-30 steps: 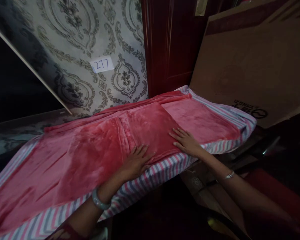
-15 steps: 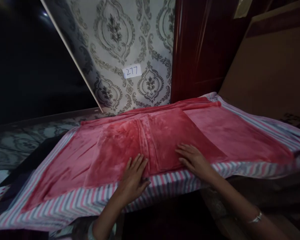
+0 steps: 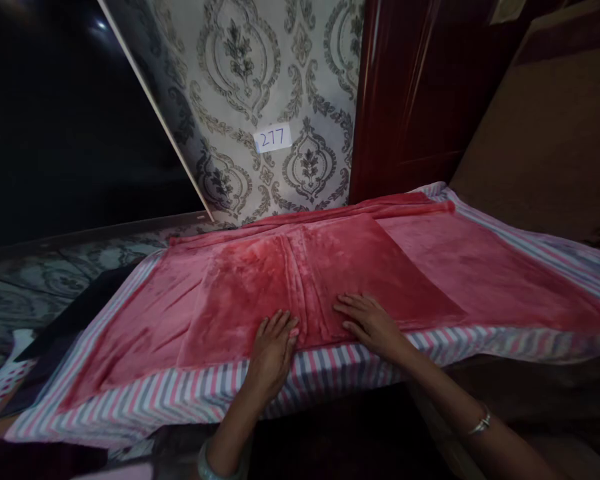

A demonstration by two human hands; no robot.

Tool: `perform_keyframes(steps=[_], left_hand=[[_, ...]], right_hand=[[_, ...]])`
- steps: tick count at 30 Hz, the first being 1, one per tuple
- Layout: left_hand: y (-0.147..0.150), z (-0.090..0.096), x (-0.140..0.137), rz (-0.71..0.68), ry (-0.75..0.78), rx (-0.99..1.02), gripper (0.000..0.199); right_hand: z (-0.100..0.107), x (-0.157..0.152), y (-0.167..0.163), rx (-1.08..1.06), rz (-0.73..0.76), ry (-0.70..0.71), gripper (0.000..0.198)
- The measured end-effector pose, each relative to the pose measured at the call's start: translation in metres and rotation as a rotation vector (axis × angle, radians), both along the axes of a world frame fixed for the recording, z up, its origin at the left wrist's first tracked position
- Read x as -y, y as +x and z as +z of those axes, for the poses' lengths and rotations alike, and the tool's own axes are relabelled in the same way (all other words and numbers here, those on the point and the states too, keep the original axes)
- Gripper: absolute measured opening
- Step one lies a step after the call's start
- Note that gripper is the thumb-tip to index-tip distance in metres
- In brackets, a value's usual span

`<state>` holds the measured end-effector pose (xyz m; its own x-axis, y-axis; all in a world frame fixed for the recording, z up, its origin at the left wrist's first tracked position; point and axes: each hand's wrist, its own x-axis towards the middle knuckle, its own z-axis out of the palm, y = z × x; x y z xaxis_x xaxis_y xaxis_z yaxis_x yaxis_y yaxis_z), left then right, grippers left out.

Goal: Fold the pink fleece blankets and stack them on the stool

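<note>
A plush red blanket (image 3: 240, 293) lies spread on a striped cloth (image 3: 180, 393), with panels folded inward so that their edges meet near its middle. My left hand (image 3: 274, 347) rests on the blanket's near edge, just left of the centre folds, its fingers stretched out and the thumb close alongside. To the right of those folds, my right hand (image 3: 370, 323) lies palm down on the right panel, fingers extended. Neither hand grips the fabric. Along the far side, the blanket is bunched into a long narrow fold.
A dark screen (image 3: 80, 133) stands at the back left. Behind the blanket is patterned wallpaper (image 3: 245, 67) with a paper label (image 3: 273, 137) reading 277. A dark red wooden panel (image 3: 405, 100) and a large brown board (image 3: 555, 133) border the right.
My right hand has slid left towards the centre folds. The thumb of my left hand has drawn in against its fingers. The view has shifted slightly.
</note>
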<state>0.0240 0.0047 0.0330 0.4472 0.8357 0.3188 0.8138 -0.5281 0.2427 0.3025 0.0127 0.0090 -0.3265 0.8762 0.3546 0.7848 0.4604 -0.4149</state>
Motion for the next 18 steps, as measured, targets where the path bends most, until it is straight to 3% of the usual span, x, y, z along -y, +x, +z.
perform_keyframes(steps=[4,8,13,18], left_hand=[[0.007,-0.005,0.0,-0.014,0.128,0.145,0.04],[0.017,-0.019,0.0,-0.073,0.314,0.064,0.034],[0.016,-0.028,0.002,-0.116,0.377,-0.03,0.04],[0.012,-0.025,0.004,-0.118,0.354,-0.069,0.05]], right_hand=[[0.001,-0.003,0.0,-0.064,0.002,0.022,0.038],[0.017,-0.021,-0.007,-0.232,0.036,0.018,0.037],[0.036,-0.079,-0.038,-0.374,0.052,-0.063,0.037],[0.047,-0.14,-0.088,-0.255,-0.123,-0.222,0.043]])
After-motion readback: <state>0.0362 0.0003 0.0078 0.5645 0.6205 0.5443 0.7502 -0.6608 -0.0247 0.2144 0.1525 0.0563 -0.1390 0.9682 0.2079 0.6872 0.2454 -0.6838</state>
